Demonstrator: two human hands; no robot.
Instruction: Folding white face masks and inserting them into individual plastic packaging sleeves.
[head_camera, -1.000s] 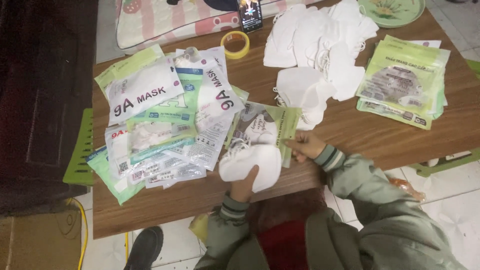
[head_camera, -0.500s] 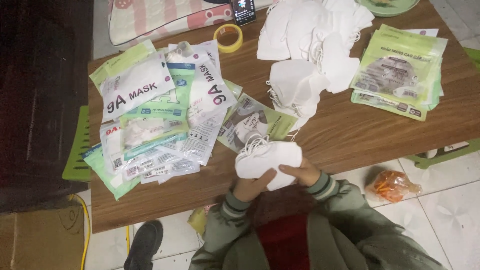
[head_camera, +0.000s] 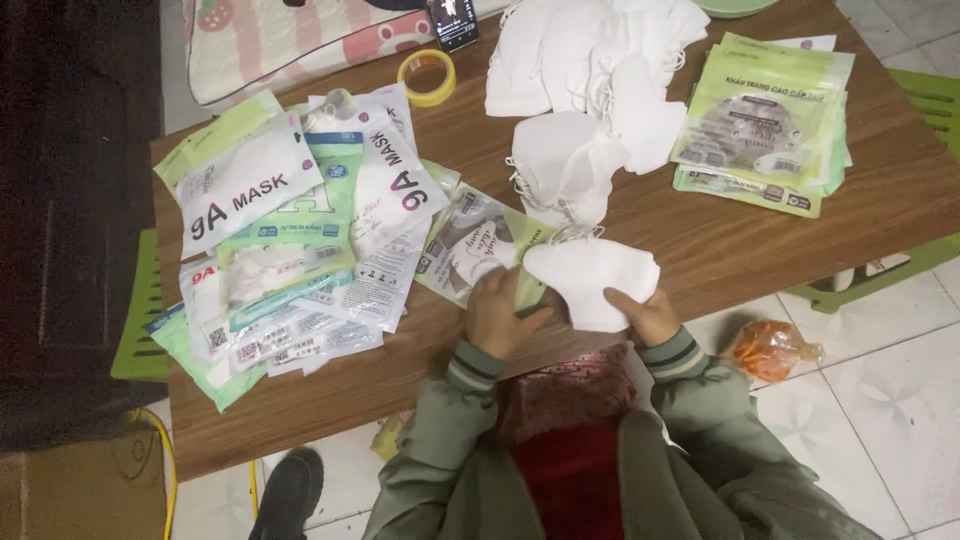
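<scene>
Brown wood-grain tabletop (head_camera: 760, 250) is being crowded in the head view: a stack of white masks (head_camera: 592, 282) is being held just over its near edge, pinched by the right hand (head_camera: 640, 312) at the lower right corner, while the left hand (head_camera: 497, 312) is being pressed flat on an open green pouch (head_camera: 470, 245) beside it. Ear loops are dangling toward the loose mask pile (head_camera: 590, 70); snagging seems likely, and the one-sided grip could be letting the stack fan and slip floorward.
</scene>
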